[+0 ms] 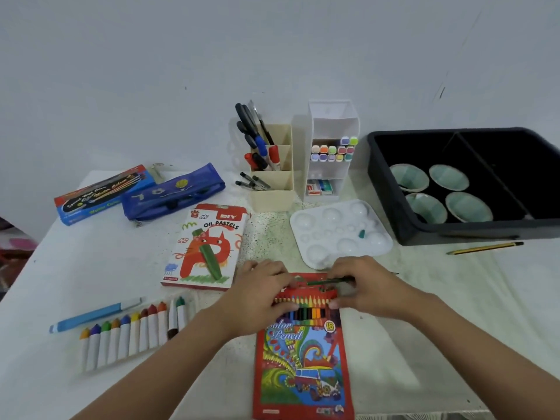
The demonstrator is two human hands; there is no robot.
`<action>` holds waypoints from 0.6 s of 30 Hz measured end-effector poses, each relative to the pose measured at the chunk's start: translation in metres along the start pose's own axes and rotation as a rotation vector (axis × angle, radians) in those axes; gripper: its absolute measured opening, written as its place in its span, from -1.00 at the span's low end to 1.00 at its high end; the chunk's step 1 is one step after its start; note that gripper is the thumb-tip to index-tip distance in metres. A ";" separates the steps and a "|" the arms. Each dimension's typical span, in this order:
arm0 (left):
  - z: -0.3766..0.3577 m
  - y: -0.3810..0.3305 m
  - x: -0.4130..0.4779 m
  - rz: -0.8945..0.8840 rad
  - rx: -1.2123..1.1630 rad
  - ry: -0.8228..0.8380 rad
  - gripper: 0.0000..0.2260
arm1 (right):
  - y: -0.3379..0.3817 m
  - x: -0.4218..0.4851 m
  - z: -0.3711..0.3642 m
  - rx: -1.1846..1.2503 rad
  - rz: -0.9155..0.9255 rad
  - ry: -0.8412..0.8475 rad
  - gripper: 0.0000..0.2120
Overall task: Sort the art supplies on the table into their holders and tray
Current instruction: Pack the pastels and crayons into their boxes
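Pencil box (303, 368) open; hands (263, 287) (368, 284) atop (green pencil (321, 281) pinched)

Soft, even light; faint shadows; slightly blurred, wide-angle edge distortion.

Free tabletop (424, 344) right of pencil box (303, 368).

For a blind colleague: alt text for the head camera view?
The left hand holds an open red pencil box on a white table while the right hand pinches a green pencil over it. Nearby: crayons, a palette, pen holders and a black tray.
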State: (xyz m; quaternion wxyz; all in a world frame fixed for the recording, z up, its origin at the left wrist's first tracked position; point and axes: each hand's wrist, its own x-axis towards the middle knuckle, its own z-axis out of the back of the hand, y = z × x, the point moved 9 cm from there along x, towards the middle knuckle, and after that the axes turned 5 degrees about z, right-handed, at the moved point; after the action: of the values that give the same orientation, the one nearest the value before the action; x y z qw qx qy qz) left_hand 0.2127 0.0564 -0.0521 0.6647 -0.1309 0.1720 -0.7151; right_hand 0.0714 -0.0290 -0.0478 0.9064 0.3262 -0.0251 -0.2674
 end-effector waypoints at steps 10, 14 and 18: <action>0.013 0.003 -0.001 0.088 -0.228 -0.068 -0.95 | 0.020 0.017 0.013 -0.302 0.179 0.099 -0.71; 0.014 0.000 -0.005 0.074 -0.212 -0.082 -0.97 | 0.030 0.028 0.005 -0.466 0.286 0.257 -0.65; 0.013 0.001 -0.005 0.099 -0.244 -0.113 -0.96 | 0.042 0.044 -0.007 -0.526 0.376 0.412 -0.66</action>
State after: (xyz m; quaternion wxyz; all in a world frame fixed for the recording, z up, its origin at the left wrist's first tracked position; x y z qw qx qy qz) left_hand 0.2196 0.0601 -0.0404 0.6870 -0.2420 0.2262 -0.6468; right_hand 0.1303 -0.0204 -0.0339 0.9784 0.1188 0.1677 -0.0229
